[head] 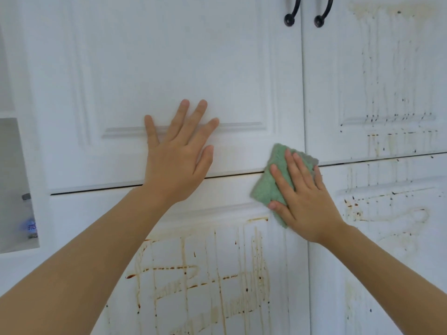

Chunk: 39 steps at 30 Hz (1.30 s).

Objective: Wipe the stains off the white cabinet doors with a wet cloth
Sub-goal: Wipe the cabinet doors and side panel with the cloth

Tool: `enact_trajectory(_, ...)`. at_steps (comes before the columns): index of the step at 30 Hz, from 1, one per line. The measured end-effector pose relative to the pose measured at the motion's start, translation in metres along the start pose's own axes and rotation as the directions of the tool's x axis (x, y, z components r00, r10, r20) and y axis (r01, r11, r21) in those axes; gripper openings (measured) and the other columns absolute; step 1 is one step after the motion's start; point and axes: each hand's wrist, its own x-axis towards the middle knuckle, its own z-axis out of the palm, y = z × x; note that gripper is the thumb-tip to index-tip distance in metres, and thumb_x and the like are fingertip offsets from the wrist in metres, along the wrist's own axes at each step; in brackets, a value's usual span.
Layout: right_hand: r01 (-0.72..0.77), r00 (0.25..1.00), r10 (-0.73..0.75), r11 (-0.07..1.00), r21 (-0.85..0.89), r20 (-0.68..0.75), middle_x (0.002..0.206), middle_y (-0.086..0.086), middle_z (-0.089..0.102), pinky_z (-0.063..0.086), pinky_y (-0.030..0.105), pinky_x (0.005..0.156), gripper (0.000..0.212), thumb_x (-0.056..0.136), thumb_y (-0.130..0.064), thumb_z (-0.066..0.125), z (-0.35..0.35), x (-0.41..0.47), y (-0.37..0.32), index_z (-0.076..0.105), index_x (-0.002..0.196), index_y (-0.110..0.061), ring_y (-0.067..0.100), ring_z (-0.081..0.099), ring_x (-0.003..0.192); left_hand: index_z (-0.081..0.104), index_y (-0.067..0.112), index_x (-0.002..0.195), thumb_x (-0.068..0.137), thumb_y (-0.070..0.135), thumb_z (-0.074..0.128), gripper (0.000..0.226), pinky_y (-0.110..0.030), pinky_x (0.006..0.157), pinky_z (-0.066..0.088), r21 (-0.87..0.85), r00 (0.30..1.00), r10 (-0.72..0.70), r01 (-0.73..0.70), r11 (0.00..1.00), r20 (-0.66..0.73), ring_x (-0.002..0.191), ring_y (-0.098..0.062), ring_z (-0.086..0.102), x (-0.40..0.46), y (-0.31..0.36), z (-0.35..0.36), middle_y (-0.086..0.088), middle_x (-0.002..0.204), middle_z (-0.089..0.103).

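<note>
Four right-hand fingers [294, 172] press flat atop green cloth [264, 187].

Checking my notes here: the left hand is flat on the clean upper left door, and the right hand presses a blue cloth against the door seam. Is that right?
Not quite. The head view shows the cloth is green, not blue. The rest holds: the left hand lies flat on the clean upper left door, and the right hand presses the cloth against the door seam.

Niche: an open white recess [14, 184] at the left edge of the view, its back wall grey in shade.
Bottle: a clear bottle [30, 216] with a grey cap and a blue label stands inside the niche, by its right wall.
Frame: a white panel [26, 93] rises above and right of the niche.
Light: soft, even, bluish daylight.
</note>
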Motion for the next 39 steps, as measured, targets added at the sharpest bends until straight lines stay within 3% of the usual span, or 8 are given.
enact_trajectory(3, -0.138, 0.99, 0.137, 0.989, 0.058, 0.017, 0.157, 0.008, -0.016, 0.002, 0.051, 0.116, 0.064, 0.099, -0.056, 0.01, 0.011, -0.024, -0.015, -0.011, 0.151, -0.024, 0.022, -0.014, 0.145, 0.042, 0.022, 0.139, 0.095, 0.034, 0.024, 0.048, -0.063, 0.106, -0.001, 0.037, 1.0, 0.008, -0.007, 0.999, -0.012, 0.144, -0.019, 0.012, 0.0, 0.0, 0.002, 0.0, 0.154, 0.025)
enact_trajectory(7, -0.058, 0.996, 0.06, 0.998, -0.029, 0.069, 0.157, 0.013, -0.014, 0.005, 0.05, 0.113, 0.063, 0.101, -0.052, 0.011, 0.029, -0.072, -0.027, -0.004, 0.152, -0.018, 0.029, -0.009, 0.146, 0.043, 0.021, 0.138, 0.095, 0.034, 0.025, 0.049, -0.062, 0.106, 0.0, 0.028, 1.0, 0.012, -0.012, 1.0, 0.0, 0.143, -0.02, 0.014, 0.0, 0.001, 0.001, 0.0, 0.154, 0.026)
enact_trajectory(12, -0.045, 0.997, 0.046, 0.999, -0.014, 0.067, 0.157, 0.015, -0.014, 0.004, 0.052, 0.112, 0.064, 0.101, -0.052, 0.011, 0.024, -0.065, -0.04, -0.004, 0.152, -0.016, 0.031, -0.008, 0.146, 0.04, 0.019, 0.14, 0.094, 0.034, 0.024, 0.051, -0.05, 0.112, 0.006, -0.039, 0.999, 0.044, -0.043, 0.998, 0.028, 0.144, -0.017, 0.013, -0.011, -0.02, -0.019, 0.002, 0.155, 0.022)
enact_trajectory(17, 0.166, 0.986, -0.167, 0.985, 0.045, 0.018, 0.158, 0.011, -0.01, 0.002, 0.053, 0.114, 0.062, 0.1, -0.052, 0.012, 0.019, -0.027, -0.104, 0.0, 0.152, -0.02, 0.026, -0.005, 0.146, 0.041, 0.017, 0.14, 0.095, 0.032, 0.026, 0.049, -0.051, 0.11, 0.011, 0.023, 0.999, -0.012, 0.011, 1.0, 0.038, 0.143, -0.019, 0.014, -0.036, -0.062, -0.047, 0.0, 0.154, 0.024)
enact_trajectory(25, 0.438, 0.899, -0.432, 0.89, 0.124, -0.074, 0.159, 0.002, 0.006, 0.004, 0.047, 0.114, 0.061, 0.096, -0.05, 0.024, 0.011, 0.043, -0.228, 0.018, 0.15, -0.022, 0.019, 0.01, 0.146, 0.038, 0.017, 0.141, 0.096, 0.033, 0.023, 0.05, -0.054, 0.11, 0.008, 0.113, 0.992, -0.083, 0.072, 0.991, 0.092, 0.144, -0.021, 0.01, -0.066, -0.109, -0.089, -0.001, 0.155, 0.021)
enact_trajectory(32, 0.387, 0.922, -0.381, 0.91, 0.147, -0.065, 0.158, 0.004, 0.003, 0.003, 0.047, 0.115, 0.062, 0.097, -0.048, 0.024, 0.014, 0.032, -0.254, 0.013, 0.15, -0.02, 0.02, 0.009, 0.146, 0.034, 0.019, 0.144, 0.095, 0.036, 0.02, 0.053, -0.05, 0.111, 0.003, 0.088, 0.978, -0.18, 0.171, 0.981, 0.105, 0.144, -0.016, 0.005, -0.092, -0.118, -0.094, 0.007, 0.154, 0.012)
enact_trajectory(36, 0.473, 0.879, -0.476, 0.872, 0.124, -0.009, 0.158, 0.004, 0.01, 0.004, 0.044, 0.115, 0.061, 0.097, -0.047, 0.024, 0.025, -0.005, -0.257, 0.016, 0.15, -0.019, 0.019, 0.008, 0.146, 0.026, 0.022, 0.147, 0.095, 0.04, 0.018, 0.055, -0.043, 0.112, -0.001, 0.047, 0.966, -0.21, 0.206, 0.978, 0.151, 0.143, -0.012, 0.001, -0.109, -0.11, -0.085, 0.01, 0.153, 0.005)
enact_trajectory(39, 0.484, 0.875, -0.483, 0.871, 0.084, -0.04, 0.158, 0.002, 0.016, 0.01, 0.045, 0.114, 0.058, 0.097, -0.046, 0.024, 0.021, 0.003, -0.248, 0.02, 0.149, -0.021, 0.017, 0.017, 0.145, 0.02, 0.024, 0.148, 0.094, 0.042, 0.016, 0.057, -0.04, 0.112, -0.001, 0.006, 0.957, -0.23, 0.233, 0.973, 0.177, 0.143, -0.007, -0.005, -0.113, -0.108, -0.084, 0.013, 0.154, 0.001)
